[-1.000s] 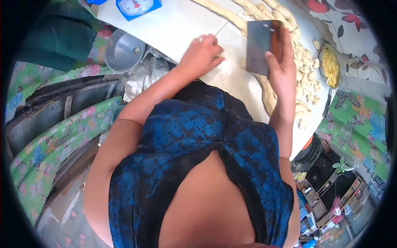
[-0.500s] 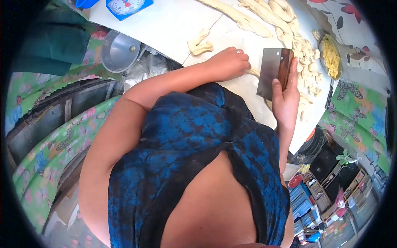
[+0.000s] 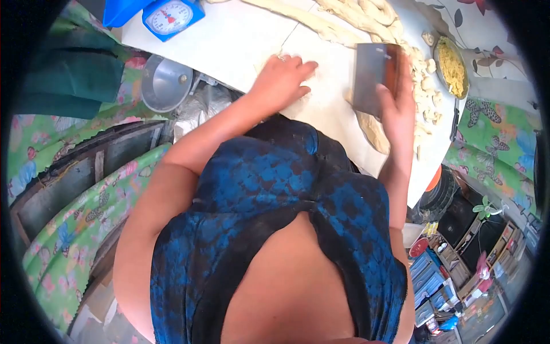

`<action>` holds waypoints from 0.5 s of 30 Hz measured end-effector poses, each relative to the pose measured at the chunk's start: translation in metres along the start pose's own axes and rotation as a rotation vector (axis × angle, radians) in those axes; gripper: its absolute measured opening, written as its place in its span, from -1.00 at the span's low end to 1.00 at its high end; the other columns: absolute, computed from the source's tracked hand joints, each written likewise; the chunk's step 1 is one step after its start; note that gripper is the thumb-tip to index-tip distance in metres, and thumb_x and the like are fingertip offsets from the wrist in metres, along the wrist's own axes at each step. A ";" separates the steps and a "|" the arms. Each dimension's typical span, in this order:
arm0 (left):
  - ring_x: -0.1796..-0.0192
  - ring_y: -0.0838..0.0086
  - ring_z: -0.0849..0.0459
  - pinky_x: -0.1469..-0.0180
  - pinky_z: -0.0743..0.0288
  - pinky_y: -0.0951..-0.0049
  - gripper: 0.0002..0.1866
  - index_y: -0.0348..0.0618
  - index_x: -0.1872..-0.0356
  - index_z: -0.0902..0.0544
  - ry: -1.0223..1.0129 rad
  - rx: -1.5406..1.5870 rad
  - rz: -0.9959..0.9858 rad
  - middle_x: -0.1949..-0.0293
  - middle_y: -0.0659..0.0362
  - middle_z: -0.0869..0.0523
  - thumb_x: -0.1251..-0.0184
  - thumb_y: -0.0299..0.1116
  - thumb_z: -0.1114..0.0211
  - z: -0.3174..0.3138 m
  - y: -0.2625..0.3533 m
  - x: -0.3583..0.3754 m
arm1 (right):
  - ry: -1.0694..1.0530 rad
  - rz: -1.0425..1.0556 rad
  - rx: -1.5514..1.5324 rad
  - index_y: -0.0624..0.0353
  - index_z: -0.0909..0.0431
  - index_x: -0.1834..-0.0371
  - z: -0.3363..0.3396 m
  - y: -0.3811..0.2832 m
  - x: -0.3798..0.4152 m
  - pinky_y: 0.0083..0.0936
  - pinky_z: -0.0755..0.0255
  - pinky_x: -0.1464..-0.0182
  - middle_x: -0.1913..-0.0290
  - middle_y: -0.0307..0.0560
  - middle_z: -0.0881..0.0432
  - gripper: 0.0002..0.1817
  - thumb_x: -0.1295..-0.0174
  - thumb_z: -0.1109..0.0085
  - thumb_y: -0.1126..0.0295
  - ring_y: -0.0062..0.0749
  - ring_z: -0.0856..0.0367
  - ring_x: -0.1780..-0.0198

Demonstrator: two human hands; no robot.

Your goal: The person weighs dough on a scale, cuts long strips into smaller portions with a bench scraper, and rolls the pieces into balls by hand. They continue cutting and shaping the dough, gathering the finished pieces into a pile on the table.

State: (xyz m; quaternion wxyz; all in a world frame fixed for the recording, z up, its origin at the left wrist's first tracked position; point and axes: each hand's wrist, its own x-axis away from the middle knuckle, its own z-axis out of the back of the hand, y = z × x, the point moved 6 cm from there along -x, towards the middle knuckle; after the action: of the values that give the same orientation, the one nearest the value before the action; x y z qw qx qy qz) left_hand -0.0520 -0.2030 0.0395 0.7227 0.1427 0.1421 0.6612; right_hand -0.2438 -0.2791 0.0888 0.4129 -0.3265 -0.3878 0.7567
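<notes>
My right hand [image 3: 396,112] grips a dough scraper [image 3: 368,77] by its dark wooden handle, the wide metal blade facing left. Just below the blade lies a strip of dough [image 3: 373,133] on the white table. My left hand [image 3: 282,83], a ring on one finger, rests low over the table with its fingers apart. It covers the spot where a loose dough piece lay, so that piece is mostly hidden. Several small cut dough lumps [image 3: 427,92] are scattered to the right of the scraper. Long dough ropes [image 3: 306,22] stretch across the far side.
A blue kitchen scale [image 3: 172,18] stands at the far left of the table [image 3: 229,49]. On the right edge sit a bowl of yellow shredded food [image 3: 451,66] and a dark-handled knife [image 3: 455,121]. A metal pot [image 3: 166,85] is beyond the left edge.
My left hand has moved left, away from the strip by the scraper, onto the loose dough piece, and its fingers have spread. The scraper has moved slightly up and left.
</notes>
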 end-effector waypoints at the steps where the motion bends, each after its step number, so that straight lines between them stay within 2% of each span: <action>1: 0.04 0.18 -0.58 0.00 -0.41 0.21 -0.66 -0.08 0.12 -0.65 -0.007 0.011 0.011 0.13 0.08 -0.62 -0.06 -0.21 -0.35 -0.004 0.003 0.000 | 0.078 -0.017 -0.151 0.30 0.09 -0.47 0.015 -0.009 0.010 -0.39 -0.03 -0.41 -0.43 0.15 -0.14 -0.23 -0.12 0.10 0.67 -0.19 -0.14 -0.44; 2: -0.01 0.19 -0.56 -0.06 -0.39 0.21 -0.64 -0.07 0.13 -0.64 0.138 -0.030 -0.114 0.06 0.07 -0.61 -0.06 -0.16 -0.36 -0.002 0.015 -0.005 | 0.091 -0.004 -0.192 0.31 0.11 -0.47 0.030 -0.009 0.022 -0.39 0.05 -0.43 -0.46 0.13 -0.05 -0.23 -0.13 0.12 0.70 -0.18 -0.09 -0.45; 3: -0.07 0.20 -0.54 -0.11 -0.37 0.20 -0.63 -0.07 0.13 -0.64 0.290 -0.080 -0.238 0.00 0.07 -0.59 -0.06 -0.12 -0.37 0.000 0.028 -0.010 | 0.145 -0.122 -0.102 0.30 0.12 -0.47 0.047 0.003 0.034 -0.40 0.04 -0.42 -0.44 0.14 -0.09 -0.23 -0.16 0.09 0.69 -0.21 -0.12 -0.44; 4: -0.13 0.23 -0.50 -0.17 -0.32 0.22 -0.63 -0.09 0.16 -0.64 0.189 0.033 -0.322 -0.01 0.08 -0.57 -0.06 -0.11 -0.37 -0.012 0.042 -0.018 | 0.171 -0.178 -0.106 0.30 0.12 -0.48 0.056 0.007 0.045 -0.42 0.01 -0.40 -0.44 0.12 -0.10 -0.24 -0.17 0.11 0.69 -0.23 -0.15 -0.42; 5: -0.16 0.24 -0.48 -0.17 -0.31 0.23 -0.62 -0.10 0.14 -0.63 -0.019 0.087 -0.353 -0.05 0.10 -0.55 -0.05 -0.12 -0.38 -0.028 0.060 -0.029 | 0.198 -0.231 -0.110 0.30 0.11 -0.48 0.063 0.010 0.054 -0.45 -0.02 -0.39 -0.44 0.11 -0.11 -0.25 -0.17 0.12 0.70 -0.25 -0.18 -0.40; 6: -0.17 0.25 -0.48 -0.19 -0.30 0.25 -0.58 -0.11 0.10 -0.60 -0.096 0.080 -0.429 -0.07 0.10 -0.55 -0.03 -0.14 -0.38 -0.048 0.075 -0.035 | 0.186 -0.221 -0.116 0.30 0.11 -0.48 0.067 0.011 0.060 -0.45 -0.02 -0.39 -0.44 0.11 -0.11 -0.25 -0.17 0.12 0.70 -0.25 -0.18 -0.40; 7: -0.14 0.27 -0.50 -0.18 -0.31 0.26 -0.56 -0.10 0.07 -0.58 0.043 0.094 -0.483 0.00 0.11 -0.58 -0.02 -0.16 -0.39 -0.057 0.085 -0.033 | 0.186 -0.248 -0.127 0.28 0.11 -0.48 0.069 0.015 0.067 -0.45 -0.03 -0.38 -0.43 0.10 -0.12 -0.24 -0.17 0.11 0.70 -0.27 -0.20 -0.38; 9: -0.04 0.31 -0.52 0.00 -0.35 0.28 -0.67 -0.08 0.21 -0.60 0.262 0.139 -0.561 0.19 0.20 -0.59 -0.03 -0.16 -0.37 -0.063 0.093 -0.027 | 0.172 -0.274 -0.148 0.26 0.10 -0.48 0.070 0.021 0.073 -0.45 -0.05 -0.36 -0.43 0.09 -0.12 -0.23 -0.17 0.09 0.70 -0.28 -0.21 -0.36; 10: -0.04 0.31 -0.52 0.00 -0.35 0.28 -0.67 -0.08 0.21 -0.60 0.262 0.133 -0.548 0.19 0.20 -0.59 -0.03 -0.16 -0.37 -0.063 0.092 -0.023 | 0.166 -0.262 -0.121 0.23 0.10 -0.49 0.070 0.021 0.075 -0.44 -0.05 -0.37 -0.43 0.09 -0.11 -0.22 -0.16 0.06 0.69 -0.28 -0.20 -0.37; 12: 0.00 0.32 -0.54 0.02 -0.35 0.30 -0.69 -0.05 0.17 -0.61 -0.039 0.069 -0.383 0.20 0.21 -0.59 -0.05 -0.20 -0.35 -0.076 0.078 -0.014 | 0.148 -0.252 -0.134 0.17 0.09 -0.50 0.066 0.021 0.077 -0.43 -0.05 -0.37 -0.45 0.10 -0.09 -0.20 -0.16 0.03 0.67 -0.25 -0.19 -0.38; 13: 0.00 0.32 -0.54 0.02 -0.35 0.30 -0.69 -0.05 0.17 -0.61 -0.051 0.068 -0.377 0.20 0.21 -0.59 -0.05 -0.20 -0.35 -0.071 0.075 -0.002 | 0.143 -0.262 -0.143 0.17 0.09 -0.50 0.064 0.020 0.078 -0.43 -0.05 -0.37 -0.45 0.10 -0.09 -0.20 -0.16 0.03 0.67 -0.25 -0.19 -0.38; 15: 0.05 0.31 -0.54 0.05 -0.34 0.31 -0.71 -0.04 0.16 -0.62 -0.096 0.110 -0.257 0.23 0.21 -0.59 -0.06 -0.23 -0.32 -0.062 0.061 0.022 | 0.040 -0.132 -0.125 0.16 0.09 -0.50 0.054 0.010 0.077 -0.44 -0.04 -0.38 -0.45 0.12 -0.09 -0.21 -0.17 0.04 0.65 -0.23 -0.16 -0.41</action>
State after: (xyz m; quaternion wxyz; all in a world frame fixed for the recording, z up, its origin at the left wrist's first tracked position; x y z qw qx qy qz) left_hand -0.1301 -0.1744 0.0059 0.7984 0.1940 0.1605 0.5469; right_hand -0.3260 -0.2320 0.0928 0.4483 -0.3405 -0.4465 0.6955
